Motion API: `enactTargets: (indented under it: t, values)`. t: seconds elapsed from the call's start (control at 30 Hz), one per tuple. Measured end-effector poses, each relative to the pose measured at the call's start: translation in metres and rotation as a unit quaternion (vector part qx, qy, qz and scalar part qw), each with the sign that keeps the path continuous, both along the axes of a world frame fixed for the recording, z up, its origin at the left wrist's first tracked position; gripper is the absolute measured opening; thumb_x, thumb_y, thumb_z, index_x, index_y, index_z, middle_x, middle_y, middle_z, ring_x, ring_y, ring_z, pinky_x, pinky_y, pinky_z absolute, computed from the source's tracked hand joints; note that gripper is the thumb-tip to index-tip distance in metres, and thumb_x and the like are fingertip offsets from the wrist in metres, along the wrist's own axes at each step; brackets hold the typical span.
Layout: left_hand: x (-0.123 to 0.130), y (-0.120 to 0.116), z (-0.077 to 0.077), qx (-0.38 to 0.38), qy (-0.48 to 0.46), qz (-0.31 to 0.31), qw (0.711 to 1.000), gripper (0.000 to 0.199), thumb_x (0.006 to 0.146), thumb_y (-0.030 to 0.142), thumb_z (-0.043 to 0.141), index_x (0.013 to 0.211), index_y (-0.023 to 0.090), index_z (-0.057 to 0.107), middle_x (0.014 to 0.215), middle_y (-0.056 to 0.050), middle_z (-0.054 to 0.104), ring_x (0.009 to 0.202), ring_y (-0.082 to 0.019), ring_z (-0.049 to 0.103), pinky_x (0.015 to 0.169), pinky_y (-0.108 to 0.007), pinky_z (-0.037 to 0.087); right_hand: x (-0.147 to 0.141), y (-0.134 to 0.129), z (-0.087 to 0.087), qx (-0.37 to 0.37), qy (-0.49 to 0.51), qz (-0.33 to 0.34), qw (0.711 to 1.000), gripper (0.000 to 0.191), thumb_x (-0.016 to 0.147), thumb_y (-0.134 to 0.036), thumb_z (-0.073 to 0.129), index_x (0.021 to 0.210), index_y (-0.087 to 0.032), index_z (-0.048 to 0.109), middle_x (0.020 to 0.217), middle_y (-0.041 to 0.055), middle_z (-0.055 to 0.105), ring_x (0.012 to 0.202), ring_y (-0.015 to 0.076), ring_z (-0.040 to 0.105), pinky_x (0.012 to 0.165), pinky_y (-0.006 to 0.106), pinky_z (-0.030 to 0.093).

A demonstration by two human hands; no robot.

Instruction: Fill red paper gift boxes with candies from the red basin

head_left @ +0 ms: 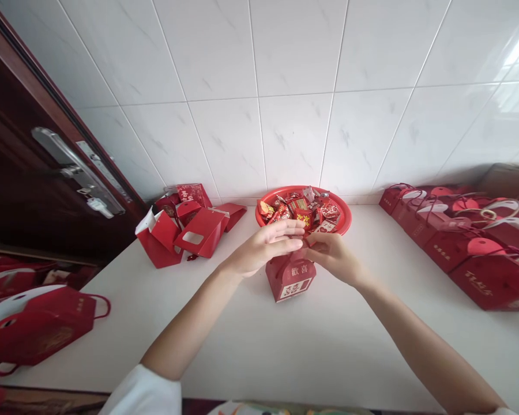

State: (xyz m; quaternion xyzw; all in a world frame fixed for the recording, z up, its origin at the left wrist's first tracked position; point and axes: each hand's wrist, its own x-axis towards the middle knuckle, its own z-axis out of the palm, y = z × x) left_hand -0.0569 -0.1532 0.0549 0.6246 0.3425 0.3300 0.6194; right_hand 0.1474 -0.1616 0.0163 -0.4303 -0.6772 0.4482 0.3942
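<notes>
A small red candy box (290,282) with white and gold Chinese characters stands upright on the white tabletop, in front of me at the centre. My left hand (270,246) is over the box's top left side, its fingers stretched out and pointing right. From the right, my right hand (334,257) has its thumb and fingers bent together at the top edge of the box, closed on it. The upper part of the box is partly hidden by both hands. Just behind it sits a round red plastic basket (346,218) full of wrapped sweets (300,206).
Several opened red boxes (205,230) lie in a pile at the back left. A larger red box with a cord handle (47,328) rests at the near left. Rows of red gift boxes (450,242) line the right side. White tiles and a dark door (21,150) bound the table.
</notes>
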Motion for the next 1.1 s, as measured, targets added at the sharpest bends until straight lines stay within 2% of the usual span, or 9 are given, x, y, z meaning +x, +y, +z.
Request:
enactTargets:
  t: [0.17,0.4,0.5,0.6,0.67,0.83,0.9,1.0,1.1]
  values:
    - [0.024,0.000,0.006,0.027,-0.001,-0.031,0.999,0.049,0.083,0.032,0.075,0.130,0.024,0.064,0.140,-0.011,0.061,0.139,-0.032,0.048,0.109,-0.045,0.044,0.003,-0.006,0.013,0.031,0.032,-0.027,0.999,0.031,0.078,-0.046,0.071,0.069,-0.018,0.064,0.066,0.0030,0.063,0.064,0.0170,0.057,0.054,0.026,0.043]
    - [0.048,-0.001,0.007,0.039,-0.005,-0.092,0.995,0.051,0.083,0.031,0.074,0.132,0.022,0.061,0.133,-0.011,0.065,0.133,-0.032,0.055,0.107,-0.046,0.048,0.010,-0.012,0.012,0.061,-0.016,-0.115,0.991,0.021,0.073,-0.032,0.068,0.060,-0.017,0.061,0.057,0.0003,0.056,0.054,0.0117,0.046,0.049,0.025,0.035]
    - [0.051,-0.001,-0.001,0.116,0.049,-0.038,0.991,0.059,0.082,0.031,0.076,0.136,0.023,0.057,0.141,-0.012,0.058,0.129,-0.031,0.057,0.104,-0.046,0.050,0.016,-0.012,0.013,0.071,-0.002,-0.156,0.985,0.027,0.077,-0.039,0.069,0.063,-0.018,0.061,0.060,0.0016,0.058,0.057,0.0139,0.049,0.052,0.027,0.037]
    - [0.052,-0.001,-0.014,0.226,0.148,0.077,0.960,0.074,0.073,0.035,0.083,0.141,0.023,0.053,0.142,-0.013,0.054,0.127,-0.033,0.055,0.106,-0.049,0.047,0.023,-0.013,0.016,0.064,0.033,-0.184,0.980,0.033,0.078,-0.046,0.070,0.065,-0.018,0.060,0.061,0.0014,0.058,0.056,0.0133,0.047,0.051,0.027,0.036]
    - [0.053,0.000,-0.023,0.253,0.190,0.113,0.942,0.078,0.067,0.035,0.087,0.138,0.022,0.057,0.135,-0.014,0.057,0.126,-0.035,0.054,0.106,-0.051,0.046,0.026,-0.014,0.018,0.038,0.059,-0.178,0.982,0.035,0.076,-0.049,0.073,0.067,-0.019,0.060,0.063,0.0019,0.061,0.056,0.0133,0.049,0.050,0.027,0.035]
    - [0.056,0.002,-0.037,0.248,0.193,0.109,0.943,0.055,0.066,0.034,0.088,0.118,0.027,0.071,0.124,-0.010,0.063,0.124,-0.036,0.052,0.105,-0.050,0.045,0.027,-0.016,0.019,-0.051,0.175,-0.117,0.976,0.038,0.067,-0.051,0.082,0.068,-0.020,0.061,0.067,0.0031,0.067,0.064,0.0182,0.062,0.056,0.028,0.047]
    - [0.057,0.002,-0.040,0.252,0.169,0.112,0.946,0.064,0.066,0.037,0.089,0.126,0.028,0.067,0.130,-0.010,0.062,0.130,-0.037,0.048,0.109,-0.051,0.041,0.027,-0.017,0.021,-0.072,0.209,-0.105,0.970,0.038,0.064,-0.049,0.085,0.067,-0.020,0.062,0.068,0.0031,0.068,0.064,0.0189,0.065,0.059,0.029,0.051]
    - [0.058,0.003,-0.044,0.220,0.117,0.129,0.960,0.091,0.068,0.044,0.087,0.148,0.027,0.046,0.143,-0.012,0.055,0.137,-0.036,0.045,0.111,-0.049,0.040,0.029,-0.019,0.022,-0.075,0.226,-0.114,0.965,0.037,0.063,-0.048,0.086,0.067,-0.021,0.061,0.070,0.0035,0.069,0.062,0.0194,0.065,0.059,0.031,0.053]
    - [0.060,0.002,-0.049,0.220,0.092,0.113,0.965,0.090,0.070,0.045,0.086,0.148,0.028,0.045,0.141,-0.011,0.056,0.132,-0.033,0.051,0.109,-0.046,0.043,0.030,-0.021,0.021,-0.067,0.220,-0.125,0.965,0.037,0.061,-0.046,0.087,0.068,-0.022,0.060,0.073,0.0036,0.070,0.063,0.0194,0.065,0.057,0.030,0.051]
